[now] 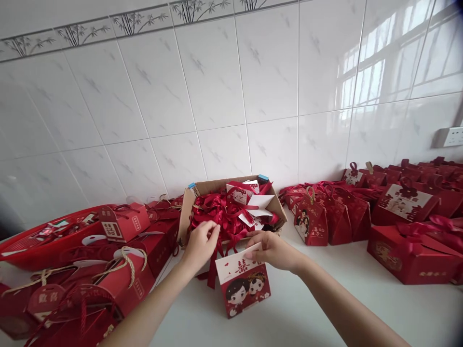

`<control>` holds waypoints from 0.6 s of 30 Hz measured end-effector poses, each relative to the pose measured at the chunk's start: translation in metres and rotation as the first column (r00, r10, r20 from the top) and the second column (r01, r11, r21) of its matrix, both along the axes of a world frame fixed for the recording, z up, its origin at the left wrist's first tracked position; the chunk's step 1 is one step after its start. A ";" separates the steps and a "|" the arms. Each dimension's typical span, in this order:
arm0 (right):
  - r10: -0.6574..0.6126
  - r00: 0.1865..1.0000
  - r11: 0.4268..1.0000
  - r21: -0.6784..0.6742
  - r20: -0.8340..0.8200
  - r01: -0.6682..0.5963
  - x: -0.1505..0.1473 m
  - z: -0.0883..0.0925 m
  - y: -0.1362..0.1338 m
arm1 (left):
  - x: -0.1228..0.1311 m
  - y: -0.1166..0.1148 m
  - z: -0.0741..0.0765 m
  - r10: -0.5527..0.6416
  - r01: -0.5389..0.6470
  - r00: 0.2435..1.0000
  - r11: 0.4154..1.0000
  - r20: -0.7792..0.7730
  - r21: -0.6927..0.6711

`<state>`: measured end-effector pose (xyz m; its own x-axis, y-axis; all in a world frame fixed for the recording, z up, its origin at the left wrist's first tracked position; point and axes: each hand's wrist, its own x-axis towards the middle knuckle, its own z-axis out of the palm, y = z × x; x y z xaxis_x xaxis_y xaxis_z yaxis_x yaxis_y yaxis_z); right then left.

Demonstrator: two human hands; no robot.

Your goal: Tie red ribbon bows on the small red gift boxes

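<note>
Just in front of the cardboard box [183, 219], my right hand [273, 248] pinches the top edge of a red and white wedding favor box [246, 289]. Two cartoon figures and red characters are printed on its front, which leans slightly to the left. My left hand [203, 243] is over the near left part of the cardboard box, fingers curled together by the red satin ribbons [222, 212]. Whatever is between those fingertips, if anything, is hidden. A dark red ribbon tail [212, 272] hangs below, behind the favor box. White printed cards [259, 203] lie among the ribbons.
Red gift boxes with cord handles [125, 274] crowd the left, beside a red plastic tray [21, 260]. On the right stand rows of upright favor boxes [311, 221] and a ribbon-tied red box [408, 260]. A tiled wall [267, 86] with a socket [450, 137] rises behind.
</note>
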<state>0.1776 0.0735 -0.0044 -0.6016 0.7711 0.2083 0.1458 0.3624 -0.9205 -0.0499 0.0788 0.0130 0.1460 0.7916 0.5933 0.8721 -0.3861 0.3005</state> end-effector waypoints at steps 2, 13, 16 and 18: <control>0.012 1.000 1.000 -0.011 -0.001 -0.012 0.000 0.000 0.001 | -0.001 0.016 0.011 0.055 -0.055 0.998 0.998 -0.007 0.042; 0.004 1.000 0.999 0.036 -0.017 -0.004 -0.002 -0.007 0.008 | 0.003 0.099 0.044 -0.124 0.093 0.939 0.989 -0.320 -0.111; -0.003 1.000 1.000 0.021 -0.028 0.003 -0.003 -0.011 0.011 | -0.002 0.104 0.040 -0.159 0.115 0.938 0.981 -0.308 -0.158; -0.001 0.999 1.000 0.030 -0.036 0.002 -0.003 -0.011 0.011 | -0.005 0.105 0.035 -0.159 0.115 0.952 0.978 -0.263 -0.175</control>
